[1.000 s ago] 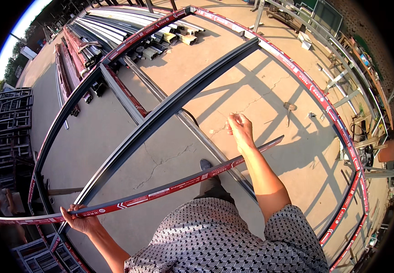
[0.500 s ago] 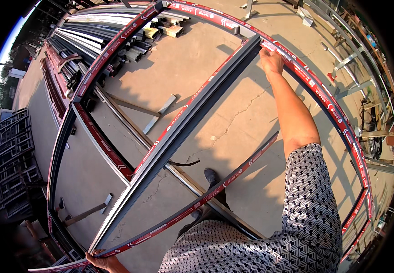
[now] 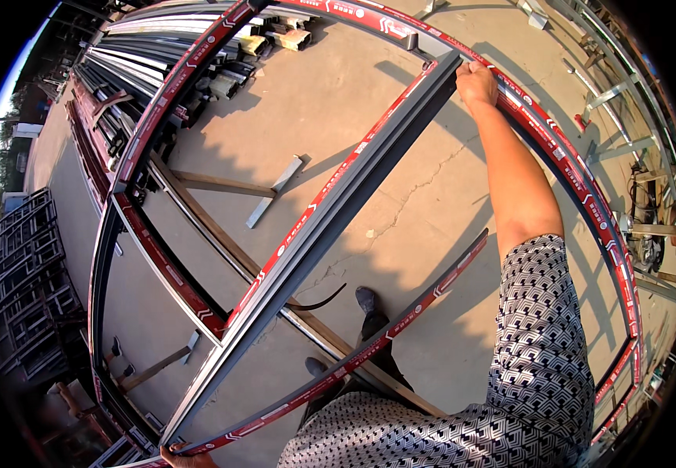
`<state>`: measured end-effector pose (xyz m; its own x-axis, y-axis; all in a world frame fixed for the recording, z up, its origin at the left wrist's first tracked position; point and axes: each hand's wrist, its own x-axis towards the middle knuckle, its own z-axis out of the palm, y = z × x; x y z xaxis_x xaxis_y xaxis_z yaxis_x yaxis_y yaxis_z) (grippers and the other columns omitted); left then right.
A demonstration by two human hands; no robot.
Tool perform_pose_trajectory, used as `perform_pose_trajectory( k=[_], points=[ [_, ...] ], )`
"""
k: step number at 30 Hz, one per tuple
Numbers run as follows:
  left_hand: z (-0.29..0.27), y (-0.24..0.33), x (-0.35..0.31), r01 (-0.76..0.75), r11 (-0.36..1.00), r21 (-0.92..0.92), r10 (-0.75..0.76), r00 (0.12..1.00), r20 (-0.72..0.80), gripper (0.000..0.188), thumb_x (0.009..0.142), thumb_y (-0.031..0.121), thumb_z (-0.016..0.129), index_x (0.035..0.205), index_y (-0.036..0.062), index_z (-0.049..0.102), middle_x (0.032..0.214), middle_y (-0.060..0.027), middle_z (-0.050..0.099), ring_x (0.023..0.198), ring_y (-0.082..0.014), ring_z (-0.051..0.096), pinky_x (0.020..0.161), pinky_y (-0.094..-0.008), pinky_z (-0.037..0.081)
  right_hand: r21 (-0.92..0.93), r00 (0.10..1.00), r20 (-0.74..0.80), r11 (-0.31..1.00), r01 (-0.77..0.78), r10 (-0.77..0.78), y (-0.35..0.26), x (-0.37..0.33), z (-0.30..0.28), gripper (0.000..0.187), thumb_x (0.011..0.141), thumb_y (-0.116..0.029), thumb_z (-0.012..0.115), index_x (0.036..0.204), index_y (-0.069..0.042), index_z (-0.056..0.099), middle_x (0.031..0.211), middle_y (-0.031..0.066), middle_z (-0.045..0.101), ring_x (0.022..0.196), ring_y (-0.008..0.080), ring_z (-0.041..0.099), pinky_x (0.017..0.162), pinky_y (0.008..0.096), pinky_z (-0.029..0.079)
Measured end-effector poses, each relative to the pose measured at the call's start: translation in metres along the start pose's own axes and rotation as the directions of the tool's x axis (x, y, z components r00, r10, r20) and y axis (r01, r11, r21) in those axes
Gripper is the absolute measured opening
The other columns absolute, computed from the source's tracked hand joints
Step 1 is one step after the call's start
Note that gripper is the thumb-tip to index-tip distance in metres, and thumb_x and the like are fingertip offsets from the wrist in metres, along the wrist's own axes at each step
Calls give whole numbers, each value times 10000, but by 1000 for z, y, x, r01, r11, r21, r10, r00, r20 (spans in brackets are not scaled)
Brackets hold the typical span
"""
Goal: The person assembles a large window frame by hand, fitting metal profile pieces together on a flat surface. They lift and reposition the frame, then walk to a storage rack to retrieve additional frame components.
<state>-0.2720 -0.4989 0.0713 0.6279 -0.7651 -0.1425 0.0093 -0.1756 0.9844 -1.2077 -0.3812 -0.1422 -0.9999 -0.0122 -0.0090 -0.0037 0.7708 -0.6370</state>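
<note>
A large window frame of dark grey metal profile, covered in red protective film [image 3: 556,148], spans the view. Across it runs a long grey crossbar [image 3: 338,203], slanting from upper right to lower left. At its upper end, beside the frame's far edge, my right hand [image 3: 478,84] has its fingers closed round the bar. My left hand [image 3: 190,458], partly cut off by the lower edge, grips near the crossbar's lower end, where a red-filmed bar [image 3: 392,331] meets it. That bar's other end is free. The left fingers are partly hidden.
Wooden-topped supports [image 3: 221,183] stand under the frame. My shoe [image 3: 367,299] is on the concrete floor. Stacked metal profiles [image 3: 135,62] lie at the far left, and dark metal racks [image 3: 30,273] stand at the left. More metal framing [image 3: 626,93] is at the right.
The crossbar's upper end and my right hand have shifted slightly right. My right fingers look more curled. The frame's left side and my left hand have moved a little.
</note>
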Motion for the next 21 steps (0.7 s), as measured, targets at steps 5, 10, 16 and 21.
perform_pose_trajectory(
  k=[5, 10, 16, 21],
  points=[
    [-58, -29, 86, -261, 912, 318, 192, 954, 231, 504, 968, 359, 543, 1084, -102, 712, 991, -211, 729, 832, -345, 703, 692, -515, 627, 49, 964, 21, 963, 264, -265, 67, -2, -17, 290, 980, -363, 659, 929, -79, 695, 895, 138, 742, 822, 338, 697, 794, 455, 547],
    [-46, -38, 53, -508, 779, 369, 416, 858, 302, 459, 949, 320, 593, 1041, -112, 720, 967, -212, 740, 781, -325, 698, 677, -475, 598, 162, 965, 104, 961, 224, -242, 99, -48, -61, 353, 1014, -385, 643, 927, -49, 706, 813, 114, 730, 733, 236, 669, 735, 403, 535],
    [-44, -33, 37, -211, 965, 155, 184, 967, 174, 338, 892, 206, 718, 1044, -96, 717, 1012, -181, 746, 831, -292, 706, 703, -465, 579, 53, 986, 66, 988, 147, -150, 109, -134, -95, 474, 1017, -482, 620, 1057, -25, 739, 942, 142, 790, 886, 312, 754, 847, 430, 569],
    [-49, -39, 44, 41, 937, -346, -45, 999, -4, 274, 884, 248, 785, 725, 156, 582, 625, 30, 643, 503, -83, 613, 491, -200, 529, -275, 995, -90, 960, -60, 36, 169, -248, -87, 677, 974, -555, 607, 1353, 5, 631, 1354, 273, 660, 1260, 440, 617, 1057, 518, 509]
  ],
)
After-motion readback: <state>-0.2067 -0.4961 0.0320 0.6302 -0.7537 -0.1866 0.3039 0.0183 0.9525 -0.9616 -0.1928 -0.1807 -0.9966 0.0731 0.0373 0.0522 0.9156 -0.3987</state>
